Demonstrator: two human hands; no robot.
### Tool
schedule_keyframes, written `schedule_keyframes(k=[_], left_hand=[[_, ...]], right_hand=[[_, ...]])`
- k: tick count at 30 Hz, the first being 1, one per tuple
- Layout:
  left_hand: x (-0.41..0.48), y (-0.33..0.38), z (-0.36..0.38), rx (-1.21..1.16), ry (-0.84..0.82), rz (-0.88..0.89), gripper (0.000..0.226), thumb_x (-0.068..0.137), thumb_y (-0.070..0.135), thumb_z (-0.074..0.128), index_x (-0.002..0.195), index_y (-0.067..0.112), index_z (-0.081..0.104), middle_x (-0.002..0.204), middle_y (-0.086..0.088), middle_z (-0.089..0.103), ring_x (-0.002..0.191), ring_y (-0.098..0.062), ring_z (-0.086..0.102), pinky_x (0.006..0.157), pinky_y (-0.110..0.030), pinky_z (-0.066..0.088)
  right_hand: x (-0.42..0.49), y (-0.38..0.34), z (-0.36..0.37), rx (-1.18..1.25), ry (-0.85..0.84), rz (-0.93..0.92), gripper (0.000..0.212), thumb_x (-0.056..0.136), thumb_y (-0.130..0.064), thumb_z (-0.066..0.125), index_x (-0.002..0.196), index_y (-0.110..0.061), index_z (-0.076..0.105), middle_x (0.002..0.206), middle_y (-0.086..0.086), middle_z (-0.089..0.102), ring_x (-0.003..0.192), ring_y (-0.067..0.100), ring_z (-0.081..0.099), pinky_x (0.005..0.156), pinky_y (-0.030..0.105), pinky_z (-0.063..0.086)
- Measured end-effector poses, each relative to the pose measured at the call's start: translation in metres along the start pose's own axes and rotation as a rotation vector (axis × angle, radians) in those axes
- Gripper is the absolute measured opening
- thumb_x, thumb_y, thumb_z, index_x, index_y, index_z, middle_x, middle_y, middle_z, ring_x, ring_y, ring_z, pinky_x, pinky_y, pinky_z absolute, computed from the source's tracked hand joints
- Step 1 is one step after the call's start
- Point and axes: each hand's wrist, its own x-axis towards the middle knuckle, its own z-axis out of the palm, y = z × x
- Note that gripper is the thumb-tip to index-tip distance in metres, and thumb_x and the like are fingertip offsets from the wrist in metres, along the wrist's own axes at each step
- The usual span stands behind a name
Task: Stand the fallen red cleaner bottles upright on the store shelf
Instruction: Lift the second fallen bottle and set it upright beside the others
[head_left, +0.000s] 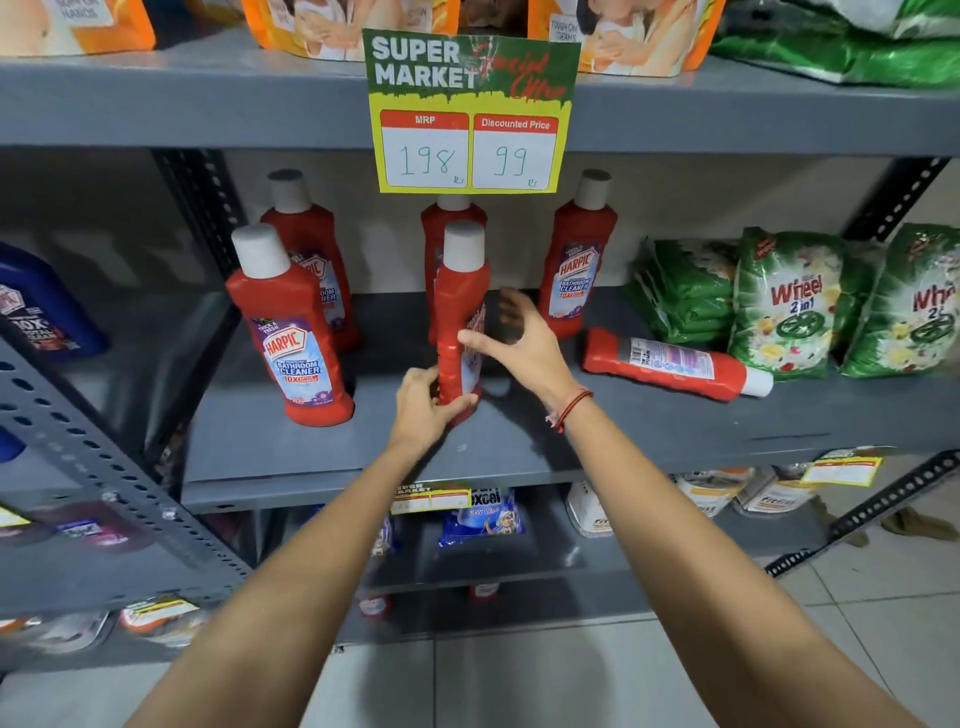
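Note:
A red cleaner bottle with a white cap (460, 306) stands upright at the middle of the grey shelf (649, 431), turned edge-on to me. My left hand (423, 410) grips its base. My right hand (519, 343) is beside its right side, fingers spread, thumb touching the bottle. One red bottle (670, 366) lies on its side to the right, cap pointing right. Other red bottles stand upright: front left (291, 332), back left (311, 254), back middle (441, 228) partly hidden, back right (579, 260).
Green detergent packs (784, 306) stand at the shelf's right end, close behind the lying bottle. A price sign (470, 111) hangs from the shelf above. A blue bottle (41, 306) sits on the neighbouring left rack. Packets fill the lower shelf.

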Motion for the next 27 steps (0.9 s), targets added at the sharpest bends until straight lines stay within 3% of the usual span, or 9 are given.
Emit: schedule_keyframes(k=[3, 6, 9, 13, 16, 19, 22, 25, 27], left_hand=[[0.01, -0.004, -0.02, -0.088, -0.167, -0.005, 0.047, 0.069, 0.017, 0.079, 0.111, 0.006, 0.061, 0.108, -0.015, 0.067, 0.09, -0.015, 0.063, 0.073, -0.011, 0.048], [0.017, -0.002, -0.028, -0.101, -0.255, -0.039, 0.055, 0.069, 0.012, 0.079, 0.118, 0.004, 0.056, 0.114, -0.013, 0.067, 0.094, -0.013, 0.064, 0.078, -0.014, 0.05], [0.024, -0.002, -0.033, -0.095, -0.341, -0.054, 0.055, 0.07, 0.013, 0.078, 0.119, 0.003, 0.054, 0.116, -0.013, 0.066, 0.093, -0.012, 0.063, 0.073, -0.007, 0.05], [0.03, -0.002, -0.038, -0.016, -0.409, -0.038, 0.054, 0.071, 0.019, 0.077, 0.118, 0.004, 0.055, 0.116, -0.011, 0.066, 0.096, -0.012, 0.063, 0.086, -0.021, 0.05], [0.029, 0.0, -0.037, 0.017, -0.404, -0.042, 0.057, 0.072, 0.021, 0.076, 0.121, 0.003, 0.053, 0.118, -0.012, 0.065, 0.099, -0.015, 0.062, 0.089, -0.027, 0.05], [0.022, 0.002, -0.036, 0.092, -0.358, -0.034, 0.055, 0.074, 0.024, 0.075, 0.121, 0.003, 0.054, 0.119, -0.014, 0.065, 0.099, -0.018, 0.062, 0.091, -0.031, 0.05], [0.004, 0.003, -0.033, 0.302, -0.286, -0.035, 0.054, 0.075, 0.036, 0.073, 0.118, 0.007, 0.057, 0.117, -0.014, 0.066, 0.105, -0.027, 0.063, 0.091, -0.04, 0.051], [-0.019, 0.011, -0.032, 0.707, -0.136, 0.004, 0.045, 0.081, 0.051, 0.06, 0.103, 0.011, 0.06, 0.106, -0.018, 0.068, 0.099, -0.037, 0.062, 0.075, -0.04, 0.05], [-0.026, 0.021, -0.028, 0.814, -0.175, 0.071, 0.042, 0.084, 0.052, 0.055, 0.098, 0.012, 0.06, 0.101, -0.017, 0.069, 0.095, -0.039, 0.062, 0.072, -0.041, 0.049]], right_hand=[[0.009, 0.01, -0.001, 0.007, -0.229, 0.064, 0.08, 0.069, -0.032, 0.081, 0.136, -0.019, 0.039, 0.136, 0.005, 0.055, 0.125, 0.019, 0.052, 0.109, 0.04, 0.042], [0.011, 0.011, 0.004, -0.01, -0.239, 0.1, 0.061, 0.072, -0.026, 0.08, 0.123, -0.017, 0.047, 0.127, 0.011, 0.062, 0.114, 0.023, 0.061, 0.102, 0.047, 0.048], [0.005, 0.013, 0.011, -0.044, -0.132, 0.064, 0.059, 0.072, -0.028, 0.08, 0.121, -0.012, 0.05, 0.122, 0.012, 0.066, 0.105, 0.021, 0.065, 0.094, 0.039, 0.054], [-0.003, 0.014, 0.018, -0.036, -0.015, 0.024, 0.057, 0.074, -0.027, 0.078, 0.12, -0.008, 0.051, 0.12, 0.013, 0.066, 0.105, 0.024, 0.066, 0.086, 0.028, 0.052], [-0.002, 0.011, 0.017, -0.055, -0.023, 0.019, 0.057, 0.075, -0.027, 0.078, 0.121, -0.006, 0.051, 0.122, 0.014, 0.065, 0.106, 0.025, 0.066, 0.083, 0.028, 0.054], [-0.002, 0.011, 0.01, -0.081, -0.065, 0.012, 0.061, 0.073, -0.028, 0.079, 0.122, -0.008, 0.049, 0.123, 0.012, 0.065, 0.106, 0.023, 0.065, 0.073, 0.02, 0.054], [-0.005, 0.02, -0.011, -0.049, -0.01, 0.045, 0.067, 0.072, -0.031, 0.079, 0.127, -0.008, 0.048, 0.126, 0.01, 0.062, 0.11, 0.018, 0.06, 0.089, 0.025, 0.05], [-0.005, 0.038, -0.055, -0.123, 0.137, 0.089, 0.054, 0.076, -0.025, 0.077, 0.121, -0.005, 0.055, 0.12, 0.013, 0.063, 0.107, 0.019, 0.06, 0.088, 0.023, 0.045], [-0.003, 0.054, -0.092, -0.232, 0.198, 0.162, 0.045, 0.078, -0.015, 0.075, 0.116, 0.0, 0.058, 0.117, 0.019, 0.065, 0.108, 0.028, 0.061, 0.091, 0.027, 0.046]])
